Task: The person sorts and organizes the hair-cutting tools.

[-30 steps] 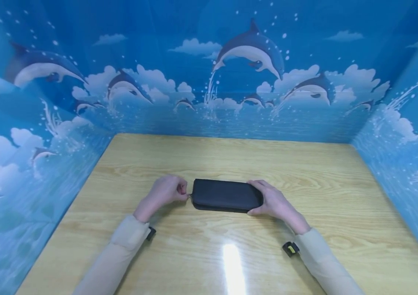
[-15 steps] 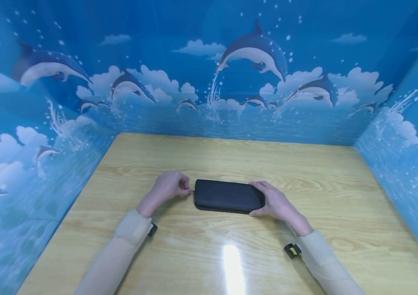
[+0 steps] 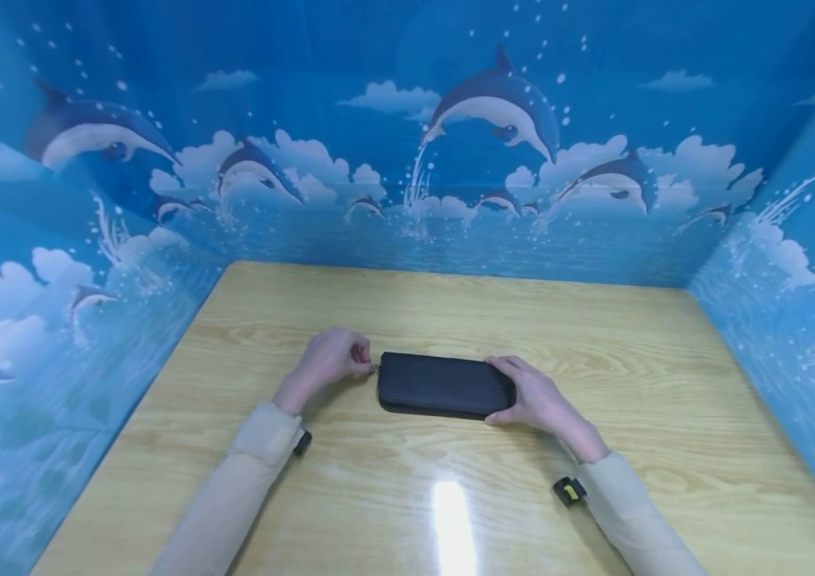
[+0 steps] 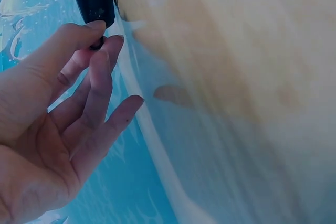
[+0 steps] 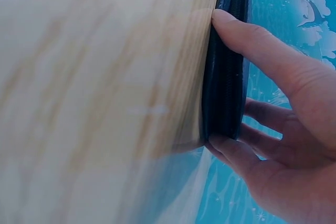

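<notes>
A black zip-around wallet (image 3: 446, 386) lies flat on the wooden table, its long side running left to right. At its left end my left hand (image 3: 328, 358) pinches the small zipper pull (image 3: 376, 368) between thumb and index finger. The left wrist view has the other fingers of that hand (image 4: 79, 98) loosely bent below the pinch, off the wallet. Around the right end of the wallet, my right hand (image 3: 533, 394) grips with the thumb on the near edge and fingers on the far side. A zipper track (image 5: 228, 77) runs along the wallet's edge in the right wrist view.
The wood-grain table (image 3: 450, 308) reflects a bright light patch (image 3: 453, 520) near its front. Blue dolphin-print curtains (image 3: 407, 224) enclose the table's back and sides. A small black device (image 3: 569, 490) sits by the right cuff.
My left hand has moved slightly away from me, carrying the zipper pull along the wallet's left end toward the far corner. The right hand keeps its grip.
</notes>
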Tool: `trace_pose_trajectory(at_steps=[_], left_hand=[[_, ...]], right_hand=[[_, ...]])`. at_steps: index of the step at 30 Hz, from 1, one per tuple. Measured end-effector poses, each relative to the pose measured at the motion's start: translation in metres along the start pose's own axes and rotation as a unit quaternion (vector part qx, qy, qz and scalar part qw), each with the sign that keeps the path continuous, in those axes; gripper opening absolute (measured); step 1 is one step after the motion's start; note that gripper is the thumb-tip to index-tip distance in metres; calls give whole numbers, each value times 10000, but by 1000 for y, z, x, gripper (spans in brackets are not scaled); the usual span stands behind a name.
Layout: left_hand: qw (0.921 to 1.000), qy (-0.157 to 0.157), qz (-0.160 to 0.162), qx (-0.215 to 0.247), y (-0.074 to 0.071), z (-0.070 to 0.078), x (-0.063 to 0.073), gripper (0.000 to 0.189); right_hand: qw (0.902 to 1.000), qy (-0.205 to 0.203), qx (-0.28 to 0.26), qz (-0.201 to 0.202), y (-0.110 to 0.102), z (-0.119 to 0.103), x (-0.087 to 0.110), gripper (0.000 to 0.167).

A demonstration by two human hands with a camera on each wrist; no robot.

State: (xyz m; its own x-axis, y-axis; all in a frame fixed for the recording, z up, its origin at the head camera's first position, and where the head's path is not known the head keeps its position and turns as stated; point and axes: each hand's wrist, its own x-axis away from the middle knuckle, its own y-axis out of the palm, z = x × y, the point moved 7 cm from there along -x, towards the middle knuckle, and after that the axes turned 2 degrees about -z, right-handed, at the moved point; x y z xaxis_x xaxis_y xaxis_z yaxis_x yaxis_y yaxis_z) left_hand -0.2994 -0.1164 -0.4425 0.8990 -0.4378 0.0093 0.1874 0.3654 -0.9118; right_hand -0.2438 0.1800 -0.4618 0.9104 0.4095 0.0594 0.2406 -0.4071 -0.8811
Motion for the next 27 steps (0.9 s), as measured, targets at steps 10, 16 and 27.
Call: trace_pose_trajectory(at_steps=[10, 16, 27], left_hand=[[9999, -81, 115, 8, -5, -4, -6, 22], [9997, -188, -16, -165, -3, -6, -6, 20], [9998, 63, -64, -177, 6, 3, -5, 9]], right_hand=[[10000, 15, -1, -40, 0, -3, 0, 98], [10000, -10, -14, -50, 0, -3, 1, 98], [9999, -75, -33, -130, 1, 0, 0, 99]])
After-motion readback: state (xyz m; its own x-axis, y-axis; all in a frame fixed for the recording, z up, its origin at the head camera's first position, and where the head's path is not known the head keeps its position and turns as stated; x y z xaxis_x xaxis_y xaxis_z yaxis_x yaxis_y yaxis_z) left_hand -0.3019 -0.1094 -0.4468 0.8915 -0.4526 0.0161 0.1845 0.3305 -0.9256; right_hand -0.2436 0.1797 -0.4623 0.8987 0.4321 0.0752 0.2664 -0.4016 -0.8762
